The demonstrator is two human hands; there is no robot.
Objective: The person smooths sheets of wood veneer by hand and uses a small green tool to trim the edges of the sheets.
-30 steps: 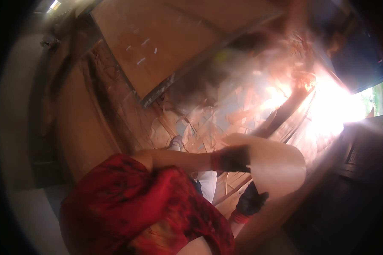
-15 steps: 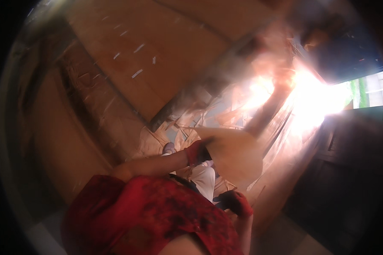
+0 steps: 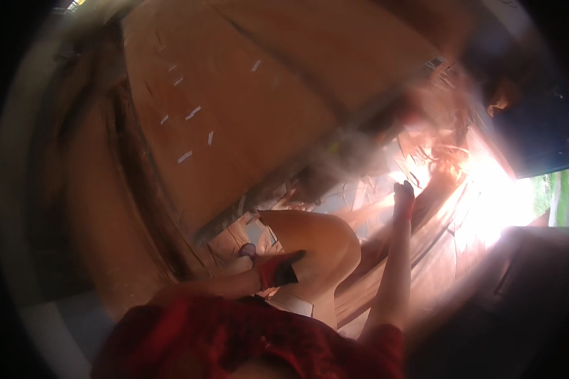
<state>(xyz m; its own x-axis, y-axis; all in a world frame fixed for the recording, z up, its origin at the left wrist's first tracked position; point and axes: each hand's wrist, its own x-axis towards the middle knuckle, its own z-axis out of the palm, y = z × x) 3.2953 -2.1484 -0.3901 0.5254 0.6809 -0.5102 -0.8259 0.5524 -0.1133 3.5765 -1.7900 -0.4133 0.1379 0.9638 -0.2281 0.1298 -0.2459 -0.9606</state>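
My left hand, in a red glove with dark fingers, is closed on the near edge of a thin tan sheet that looks like wood veneer. The sheet bends over and hangs down beside my legs. Stretched forward to the right, my right hand, also gloved, is raised beside a heap of loose, crumpled sheets. Its fingertips point away from me, slightly apart, and nothing shows in them. Strong glare hides part of that heap.
Large flat brown panels dotted with pale strips fill the far left. Torn scraps lie around my shoe. On the right stands a dark box-like surface. A bright opening shows behind it.
My right hand has moved from near my body forward to the heap. The sheet in my left hand has shifted left and now bends over more. The view has turned somewhat.
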